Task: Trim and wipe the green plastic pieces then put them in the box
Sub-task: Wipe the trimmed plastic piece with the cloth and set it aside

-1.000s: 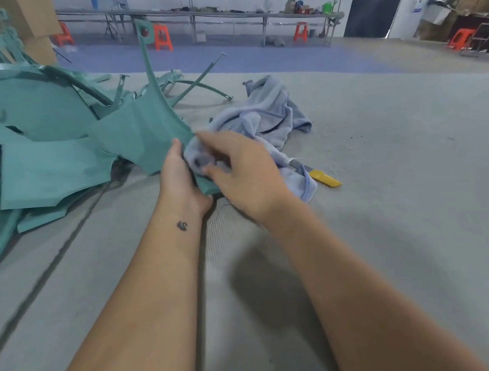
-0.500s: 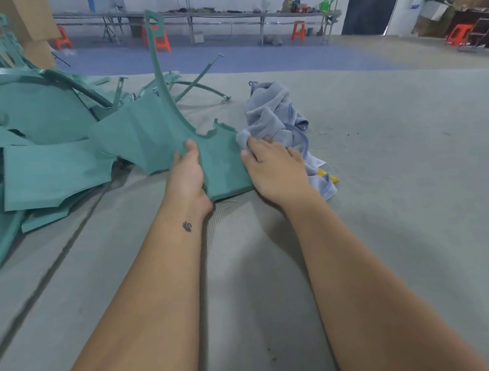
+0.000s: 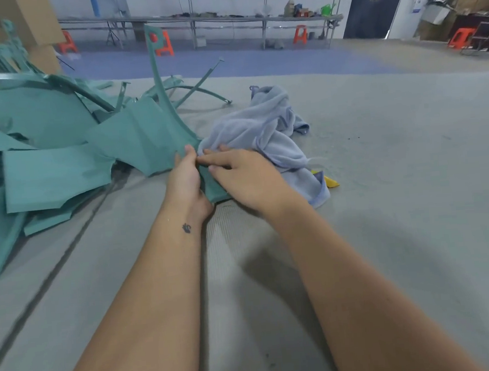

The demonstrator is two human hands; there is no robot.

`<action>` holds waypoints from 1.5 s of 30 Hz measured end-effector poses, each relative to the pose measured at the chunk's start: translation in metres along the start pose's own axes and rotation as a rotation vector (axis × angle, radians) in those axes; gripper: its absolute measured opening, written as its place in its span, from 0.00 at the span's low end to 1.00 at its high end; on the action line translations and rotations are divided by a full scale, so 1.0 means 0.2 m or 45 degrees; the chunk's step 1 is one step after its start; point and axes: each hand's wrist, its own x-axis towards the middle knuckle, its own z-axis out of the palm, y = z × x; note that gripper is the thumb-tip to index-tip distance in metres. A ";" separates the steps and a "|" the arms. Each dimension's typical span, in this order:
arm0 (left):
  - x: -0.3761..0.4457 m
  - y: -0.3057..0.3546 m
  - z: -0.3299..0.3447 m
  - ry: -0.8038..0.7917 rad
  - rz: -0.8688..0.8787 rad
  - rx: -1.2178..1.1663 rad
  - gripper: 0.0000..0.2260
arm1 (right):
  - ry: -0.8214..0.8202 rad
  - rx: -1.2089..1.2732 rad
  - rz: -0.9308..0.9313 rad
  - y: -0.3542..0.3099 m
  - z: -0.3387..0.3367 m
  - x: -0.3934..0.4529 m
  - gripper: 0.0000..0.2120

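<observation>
Head view, green plastic piece [image 3: 156, 139] gripped by left hand [image 3: 185, 181] fingers [image 3: 189, 154]

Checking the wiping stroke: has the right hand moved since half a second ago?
Yes. The right hand slid left across the green piece, away from the yellow tool.

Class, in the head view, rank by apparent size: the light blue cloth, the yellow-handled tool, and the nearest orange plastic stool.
1. Light blue cloth, clearly largest.
2 and 3. Orange plastic stool and yellow-handled tool: unranked. The stool stands far off, and the cloth hides most of the tool.
</observation>
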 end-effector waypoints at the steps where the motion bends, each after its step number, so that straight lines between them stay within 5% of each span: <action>1: 0.00 0.00 0.00 -0.030 0.012 0.005 0.19 | 0.025 -0.071 0.008 0.01 -0.01 0.01 0.20; 6: 0.01 -0.01 -0.02 0.004 0.166 0.059 0.11 | -0.058 -0.479 0.088 0.09 -0.02 0.04 0.22; 10: 0.02 -0.02 -0.02 0.056 0.205 0.097 0.06 | 0.201 -0.465 0.046 0.07 -0.07 -0.01 0.25; 14: 0.02 -0.03 -0.01 0.075 0.208 0.060 0.18 | 0.104 -0.154 -0.037 -0.04 -0.05 -0.05 0.14; 19: 0.01 -0.02 -0.01 0.114 0.171 -0.115 0.17 | 0.088 0.186 -0.035 -0.07 0.04 -0.06 0.08; 33: 0.00 0.00 -0.01 0.131 0.281 0.094 0.13 | 0.442 -0.640 0.378 0.21 -0.07 -0.01 0.07; 36: 0.01 0.00 0.00 0.134 0.270 0.114 0.08 | 0.532 -0.469 0.307 0.20 -0.08 -0.01 0.08; 40: 0.01 0.04 -0.01 0.103 0.232 0.341 0.15 | 0.862 0.142 0.213 0.17 -0.11 -0.01 0.10; 45: -0.08 0.10 -0.02 -0.289 -0.115 0.559 0.09 | 0.898 0.260 -0.071 0.09 -0.16 -0.03 0.12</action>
